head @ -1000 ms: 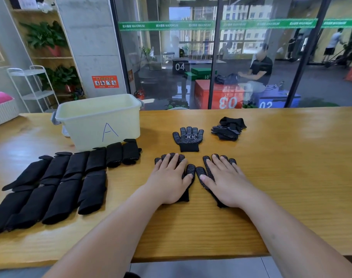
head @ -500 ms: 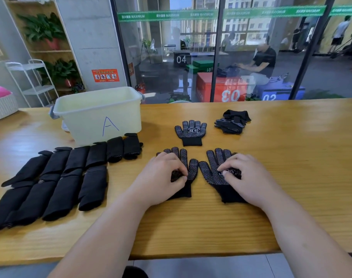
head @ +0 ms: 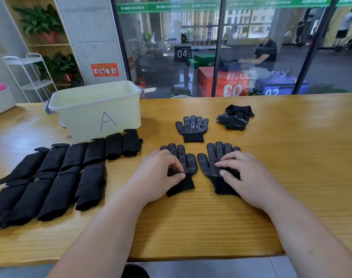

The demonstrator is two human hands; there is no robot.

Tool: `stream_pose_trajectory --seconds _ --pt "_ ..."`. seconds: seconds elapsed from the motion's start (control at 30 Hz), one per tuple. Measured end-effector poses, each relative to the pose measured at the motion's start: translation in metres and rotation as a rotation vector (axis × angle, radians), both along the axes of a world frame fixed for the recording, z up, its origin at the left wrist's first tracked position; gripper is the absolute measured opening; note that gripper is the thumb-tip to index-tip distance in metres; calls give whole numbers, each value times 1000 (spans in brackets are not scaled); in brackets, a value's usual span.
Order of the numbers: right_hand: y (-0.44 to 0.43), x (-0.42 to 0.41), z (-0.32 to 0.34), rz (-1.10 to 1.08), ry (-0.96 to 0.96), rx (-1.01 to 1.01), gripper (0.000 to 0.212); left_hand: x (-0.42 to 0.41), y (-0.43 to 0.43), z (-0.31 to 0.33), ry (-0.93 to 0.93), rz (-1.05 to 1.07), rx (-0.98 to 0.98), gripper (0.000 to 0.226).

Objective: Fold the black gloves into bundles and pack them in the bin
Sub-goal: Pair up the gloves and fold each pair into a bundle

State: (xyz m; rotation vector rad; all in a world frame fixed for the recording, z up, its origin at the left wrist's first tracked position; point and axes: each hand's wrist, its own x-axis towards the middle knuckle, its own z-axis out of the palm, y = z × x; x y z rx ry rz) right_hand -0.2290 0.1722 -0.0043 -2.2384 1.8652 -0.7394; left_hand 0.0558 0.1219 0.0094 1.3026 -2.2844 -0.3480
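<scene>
Desk (head: 281, 187): bin (head: 81, 117) at ten o'clock, folded bundles (head: 56, 177) at nine. Centre — left glove (head: 188, 163) pinched at its palm by the left grip (head: 157, 173), right glove (head: 208, 163) likewise by the right grip (head: 245, 175), fingers curled. Judgement: light, limp knit, dotted palms grippy — take hold at the cuff.

Black white-dotted gloves (head: 192, 128), pale yellow bin (head: 95, 111), blue "A" (head: 108, 121)

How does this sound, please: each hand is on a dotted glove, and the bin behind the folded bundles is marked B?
No: the head view shows the bin marked A, not B. It stands behind the folded bundles, and the left hand and right hand are on two dotted gloves.
</scene>
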Motion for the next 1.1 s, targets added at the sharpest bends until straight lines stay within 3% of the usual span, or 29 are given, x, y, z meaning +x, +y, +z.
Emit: stream_pose_trajectory --seconds 0.17,0.3,0.4,0.47,0.6,0.67,0.73,0.87,0.97,1.1 --pt "3 4 4 -3 -89 -77 25 -4 0 -1 45 113 -121 7" --pt "5 13 8 16 -180 -146 25 -15 6 5 343 184 -154 8" --pt "7 21 10 73 -263 -138 42 -32 18 11 628 125 -6 10" --pt "9 28 10 111 -318 -119 49 -41 23 11 676 75 49 10" --pt "10 35 13 134 -379 -95 15 -46 23 9 676 1 97 10" --pt "11 34 18 135 -506 -64 10 -46 24 9 661 -11 99 9" --pt "11 31 23 85 -763 -66 8 -46 23 6 619 -10 75 7" --pt "4 12 26 -272 -1173 -208 8 -43 14 -7 385 -12 -83 22" --pt "-2 -10 19 -495 -1257 -282 10 -41 13 -12 161 -50 -57 44" --pt "-1 -21 20 -591 -1324 -380 10 -46 12 -16 -12 -115 -102 66"
